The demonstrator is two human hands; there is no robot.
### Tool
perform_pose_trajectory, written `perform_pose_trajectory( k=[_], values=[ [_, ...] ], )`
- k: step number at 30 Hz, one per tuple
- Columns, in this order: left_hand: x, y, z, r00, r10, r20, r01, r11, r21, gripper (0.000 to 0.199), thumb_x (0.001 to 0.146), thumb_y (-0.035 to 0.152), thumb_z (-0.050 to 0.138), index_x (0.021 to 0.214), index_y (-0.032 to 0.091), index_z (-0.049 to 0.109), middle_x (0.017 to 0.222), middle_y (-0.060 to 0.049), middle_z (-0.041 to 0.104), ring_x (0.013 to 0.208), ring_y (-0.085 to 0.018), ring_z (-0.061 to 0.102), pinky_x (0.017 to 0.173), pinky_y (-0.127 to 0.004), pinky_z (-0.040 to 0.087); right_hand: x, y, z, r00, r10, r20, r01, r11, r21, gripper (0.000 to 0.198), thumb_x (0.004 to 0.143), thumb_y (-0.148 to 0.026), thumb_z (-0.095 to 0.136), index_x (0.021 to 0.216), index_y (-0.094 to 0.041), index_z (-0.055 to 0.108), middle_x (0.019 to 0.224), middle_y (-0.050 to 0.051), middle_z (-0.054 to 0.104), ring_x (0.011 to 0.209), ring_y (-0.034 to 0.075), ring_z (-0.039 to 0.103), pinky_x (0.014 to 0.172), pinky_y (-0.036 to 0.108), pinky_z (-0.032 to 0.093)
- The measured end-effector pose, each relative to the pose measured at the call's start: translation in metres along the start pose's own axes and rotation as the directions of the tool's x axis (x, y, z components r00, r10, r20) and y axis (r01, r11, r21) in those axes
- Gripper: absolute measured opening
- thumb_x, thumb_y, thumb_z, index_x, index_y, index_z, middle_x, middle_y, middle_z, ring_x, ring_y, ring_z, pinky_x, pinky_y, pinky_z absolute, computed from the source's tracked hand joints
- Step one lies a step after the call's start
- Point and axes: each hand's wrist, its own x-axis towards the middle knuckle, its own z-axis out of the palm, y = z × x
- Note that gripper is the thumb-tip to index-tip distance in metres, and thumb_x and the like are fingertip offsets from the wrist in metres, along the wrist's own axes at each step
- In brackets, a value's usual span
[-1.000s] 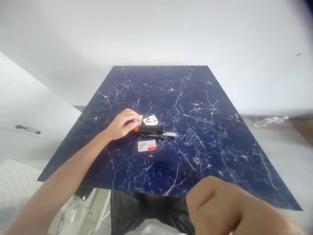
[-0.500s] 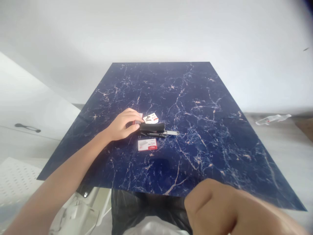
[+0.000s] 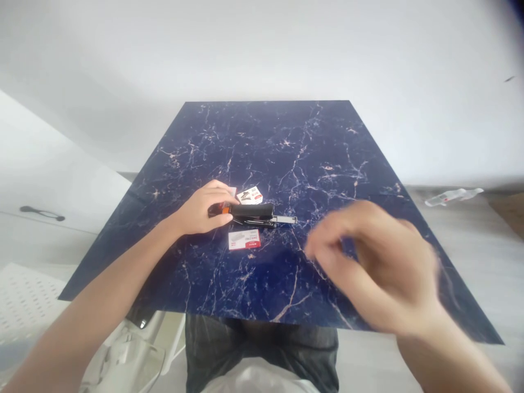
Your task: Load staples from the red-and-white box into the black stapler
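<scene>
A black stapler [image 3: 256,211] lies on the blue marbled table, its metal staple tray [image 3: 285,219] sticking out to the right. My left hand [image 3: 204,208] is closed around the stapler's left end, thumb in front and fingers behind; an orange patch shows under the fingers. Over the table's right side is my right hand [image 3: 380,267], apart from the stapler and somewhat blurred. Its thumb and index fingertips meet in a pinch, and whatever may be between them is too small to make out. A red-and-white staple box [image 3: 244,239] lies just in front of the stapler.
Behind the stapler sits a small white box [image 3: 250,195] with a stapler picture, beside another box partly hidden by my left hand. The table [image 3: 278,142] narrows toward a white wall. Clear plastic packaging [image 3: 452,197] lies beyond its right edge.
My right hand has risen from the table's near edge, moving forward over the tabletop. My left hand stays on the stapler. The view has shifted slightly.
</scene>
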Motion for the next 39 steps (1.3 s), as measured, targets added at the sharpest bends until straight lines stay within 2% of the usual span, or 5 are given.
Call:
perform_pose_trajectory(
  k=[5,18,26,32,39],
  values=[
    [-0.001,0.009,0.002,0.994,-0.051,0.096,0.039,0.992,0.117,0.043,0.082,0.035,0.076,0.124,0.024,0.073,0.122,-0.009,0.073,0.129,-0.032,0.059,0.106,-0.050,0.053,0.031,0.037,0.011,0.931,0.307,0.197,-0.169,0.842,-0.513,0.005,0.094,-0.022,0.053,0.090,-0.023,0.057,0.052,-0.003,0.050,0.044,0.016,0.041,0.052,0.031,0.024],
    [-0.002,0.010,0.009,0.999,-0.038,0.037,0.033,0.992,0.125,0.045,0.086,0.036,0.075,0.128,0.020,0.073,0.122,-0.012,0.073,0.122,-0.030,0.064,0.104,-0.049,0.057,0.031,0.039,0.044,0.924,0.338,0.177,-0.195,0.817,-0.542,0.006,0.094,-0.021,0.050,0.091,-0.022,0.055,0.063,0.001,0.061,0.053,0.019,0.053,0.057,0.032,0.022],
    [0.000,0.008,0.011,1.000,-0.017,0.009,0.016,0.995,0.099,0.042,0.086,0.037,0.076,0.126,0.023,0.073,0.117,-0.010,0.074,0.116,-0.030,0.066,0.099,-0.047,0.057,0.027,0.025,0.043,0.893,0.292,0.343,-0.302,0.953,-0.024,0.007,0.093,-0.025,0.057,0.089,-0.025,0.051,0.065,-0.005,0.066,0.051,0.014,0.056,0.057,0.027,0.037],
    [0.002,0.011,0.010,0.996,-0.074,0.053,0.068,0.991,0.115,0.042,0.086,0.039,0.077,0.125,0.024,0.074,0.114,-0.009,0.075,0.113,-0.030,0.066,0.097,-0.048,0.057,0.028,0.034,0.047,0.963,0.261,0.059,-0.232,0.923,-0.307,0.013,0.094,-0.026,0.056,0.082,-0.024,0.052,0.072,0.001,0.067,0.061,0.018,0.057,0.062,0.031,0.034],
    [0.001,0.008,0.012,1.000,0.011,0.007,-0.012,0.993,0.114,0.043,0.088,0.040,0.077,0.126,0.021,0.073,0.114,-0.012,0.076,0.112,-0.031,0.068,0.097,-0.048,0.057,0.030,0.039,0.056,0.919,0.321,0.227,-0.274,0.938,-0.213,0.018,0.094,-0.031,0.058,0.079,-0.024,0.050,0.068,-0.002,0.064,0.057,0.016,0.053,0.060,0.029,0.034]
  ],
)
